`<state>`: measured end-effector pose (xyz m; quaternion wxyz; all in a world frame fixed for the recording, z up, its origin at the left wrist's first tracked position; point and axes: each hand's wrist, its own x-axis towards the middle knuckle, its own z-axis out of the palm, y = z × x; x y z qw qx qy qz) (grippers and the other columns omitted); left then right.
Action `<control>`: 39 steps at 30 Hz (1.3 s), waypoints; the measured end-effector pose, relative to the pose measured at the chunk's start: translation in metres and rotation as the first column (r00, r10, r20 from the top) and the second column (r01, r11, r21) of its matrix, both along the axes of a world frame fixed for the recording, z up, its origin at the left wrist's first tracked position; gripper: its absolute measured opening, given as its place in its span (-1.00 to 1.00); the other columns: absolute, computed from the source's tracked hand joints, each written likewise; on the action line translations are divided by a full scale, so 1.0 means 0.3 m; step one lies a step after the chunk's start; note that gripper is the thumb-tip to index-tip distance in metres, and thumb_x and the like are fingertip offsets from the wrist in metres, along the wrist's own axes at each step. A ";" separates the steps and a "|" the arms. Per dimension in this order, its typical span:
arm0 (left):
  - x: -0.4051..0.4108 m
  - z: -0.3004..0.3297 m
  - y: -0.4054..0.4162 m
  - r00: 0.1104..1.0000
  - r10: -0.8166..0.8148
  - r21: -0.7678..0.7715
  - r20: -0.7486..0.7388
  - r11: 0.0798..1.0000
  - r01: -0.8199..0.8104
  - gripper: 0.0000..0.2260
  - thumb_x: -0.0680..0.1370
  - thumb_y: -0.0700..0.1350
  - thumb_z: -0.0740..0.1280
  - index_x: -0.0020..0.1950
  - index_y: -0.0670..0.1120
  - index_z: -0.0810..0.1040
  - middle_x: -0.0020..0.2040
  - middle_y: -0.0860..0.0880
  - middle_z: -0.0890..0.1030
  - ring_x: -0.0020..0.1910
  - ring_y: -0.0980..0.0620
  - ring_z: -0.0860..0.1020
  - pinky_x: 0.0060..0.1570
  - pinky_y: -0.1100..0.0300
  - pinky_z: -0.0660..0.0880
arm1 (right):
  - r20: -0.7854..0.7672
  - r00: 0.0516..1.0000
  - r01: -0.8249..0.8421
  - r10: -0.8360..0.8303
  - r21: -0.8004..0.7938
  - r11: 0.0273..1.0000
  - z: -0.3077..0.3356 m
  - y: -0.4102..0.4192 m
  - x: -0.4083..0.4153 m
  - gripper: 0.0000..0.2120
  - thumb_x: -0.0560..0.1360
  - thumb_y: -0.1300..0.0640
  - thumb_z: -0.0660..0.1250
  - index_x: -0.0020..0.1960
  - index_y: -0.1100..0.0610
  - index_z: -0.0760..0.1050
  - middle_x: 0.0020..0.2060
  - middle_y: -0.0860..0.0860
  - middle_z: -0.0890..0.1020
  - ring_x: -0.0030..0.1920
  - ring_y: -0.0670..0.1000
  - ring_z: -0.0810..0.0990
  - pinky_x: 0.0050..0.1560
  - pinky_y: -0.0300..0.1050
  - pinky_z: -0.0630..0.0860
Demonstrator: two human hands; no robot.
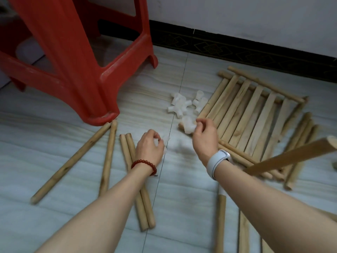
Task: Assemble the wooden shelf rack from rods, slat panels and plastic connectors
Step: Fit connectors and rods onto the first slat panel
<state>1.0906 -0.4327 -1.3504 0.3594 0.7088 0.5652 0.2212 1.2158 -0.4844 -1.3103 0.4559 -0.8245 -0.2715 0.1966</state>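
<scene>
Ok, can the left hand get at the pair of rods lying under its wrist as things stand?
Probably not yet. The pair of rods lies right beneath the left hand with nothing covering it, but the fingers are curled round a white connector, so that would need setting down first.

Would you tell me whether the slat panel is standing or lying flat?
Lying flat: the slat panel rests on the floor tiles.

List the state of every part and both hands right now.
Left hand: curled round a white connector.
Right hand: pinching a white connector.
Connector pile: loose on floor.
Slat panel: flat, unattached.
Rod pair: lying under left forearm.
</scene>
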 end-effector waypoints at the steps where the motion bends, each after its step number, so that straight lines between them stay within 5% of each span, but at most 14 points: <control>1: -0.011 -0.003 -0.022 0.999 0.028 -0.026 0.027 0.999 -0.027 -0.98 0.53 -0.20 0.26 -0.09 -0.10 0.43 0.04 -0.09 0.56 0.10 -0.03 0.49 -0.12 0.33 0.23 | -0.064 0.998 -0.008 0.010 0.040 0.999 0.000 -0.030 -0.017 -0.78 0.62 0.23 0.03 0.10 0.15 0.43 0.02 0.00 0.52 0.00 0.00 0.46 0.00 -0.20 0.36; 5: -0.035 0.010 -0.116 0.997 -0.066 -0.104 0.039 0.992 0.070 -0.92 0.55 -0.22 0.24 0.00 -0.15 0.50 0.09 -0.07 0.57 0.19 -0.02 0.47 -0.04 0.35 0.25 | -0.287 0.954 -0.054 0.091 0.136 0.989 0.050 -0.170 -0.079 -0.74 0.64 0.17 -0.04 -0.14 -0.01 0.32 -0.01 0.19 0.54 -0.24 0.07 0.60 -0.24 -0.06 0.57; 10: -0.028 0.042 -0.247 0.965 -0.260 -0.131 -0.029 0.958 0.254 -0.86 0.54 -0.24 0.24 0.07 -0.18 0.51 0.13 -0.15 0.50 0.18 -0.06 0.45 -0.07 0.37 0.21 | -0.371 0.894 -0.211 0.252 0.150 0.966 0.141 -0.373 -0.124 -0.81 0.64 0.16 0.02 -0.08 0.01 0.35 -0.04 0.19 0.50 -0.17 0.16 0.65 -0.24 -0.13 0.63; 13: -0.023 0.039 -0.353 0.909 -0.409 -0.141 -0.079 0.907 0.396 -0.81 0.54 -0.24 0.24 0.14 -0.18 0.50 0.11 -0.16 0.46 0.16 -0.10 0.43 0.02 0.25 0.28 | -0.440 0.861 -0.235 0.255 0.100 0.967 0.169 -0.493 -0.117 -0.91 0.63 0.18 0.07 0.04 0.11 0.35 -0.09 -0.01 0.44 -0.18 0.13 0.64 -0.22 -0.13 0.63; 17: -0.026 0.030 -0.506 0.785 -0.565 -0.199 -0.252 0.824 0.530 -0.73 0.56 -0.12 0.25 0.27 -0.05 0.44 0.25 -0.05 0.38 0.28 -0.08 0.29 0.17 0.11 0.24 | -0.517 0.834 -0.210 0.194 0.027 0.977 0.215 -0.637 -0.088 -0.86 0.59 0.29 0.12 0.12 0.16 0.36 -0.06 0.01 0.39 -0.15 0.06 0.58 -0.23 -0.17 0.64; 22: -0.023 0.073 -0.558 0.661 -0.629 -0.222 -0.409 0.772 0.596 -0.64 0.53 0.03 0.26 0.33 0.15 0.36 0.37 0.12 0.31 0.40 -0.01 0.14 0.36 0.00 0.01 | -0.600 0.795 -0.118 0.087 -0.012 0.993 0.287 -0.757 -0.015 -0.66 0.50 0.46 0.12 0.21 0.24 0.43 -0.04 0.10 0.48 -0.01 0.05 0.54 -0.14 -0.20 0.61; 25: 0.020 0.154 -0.536 0.695 -0.601 -0.166 -0.395 0.791 0.589 -0.61 0.52 0.03 0.27 0.35 0.13 0.35 0.39 0.11 0.31 0.43 0.00 0.11 0.40 -0.02 -0.02 | -0.639 0.763 -0.095 0.098 0.040 0.995 0.344 -0.786 0.037 -0.67 0.50 0.48 0.11 0.15 0.22 0.46 -0.06 0.07 0.58 -0.03 0.01 0.58 -0.04 -0.21 0.57; 29: 0.103 0.322 -0.478 0.820 -0.552 -0.010 -0.153 0.830 0.557 -0.61 0.54 -0.06 0.29 0.37 -0.01 0.37 0.35 -0.02 0.38 0.36 -0.05 0.28 0.32 0.06 0.23 | -0.525 0.850 0.029 0.044 0.129 0.991 0.435 -0.774 0.114 -0.84 0.53 0.38 0.22 -0.03 0.16 0.49 -0.05 0.16 0.54 -0.08 0.02 0.57 -0.10 -0.24 0.56; 33: 0.188 0.496 -0.451 0.797 -0.602 0.128 0.044 0.795 0.593 -0.60 0.54 -0.13 0.31 0.37 -0.09 0.40 0.31 -0.01 0.44 0.31 0.04 0.37 0.27 0.24 0.25 | -0.290 0.955 0.006 0.066 0.239 0.971 0.533 -0.717 0.180 -0.83 0.55 0.30 0.23 0.10 0.11 0.44 -0.05 0.09 0.55 -0.16 -0.01 0.61 -0.18 -0.27 0.59; 39: 0.239 0.563 -0.456 0.825 -0.516 -0.015 0.231 0.846 0.533 -0.76 0.53 -0.14 0.32 0.18 0.01 0.59 0.00 0.12 0.61 0.15 0.08 0.52 0.19 0.15 0.42 | 0.037 0.991 -0.132 0.127 0.208 0.969 0.608 -0.620 0.213 -0.79 0.51 0.24 0.32 0.06 -0.01 0.43 -0.03 -0.10 0.55 0.04 -0.06 0.54 0.07 -0.07 0.51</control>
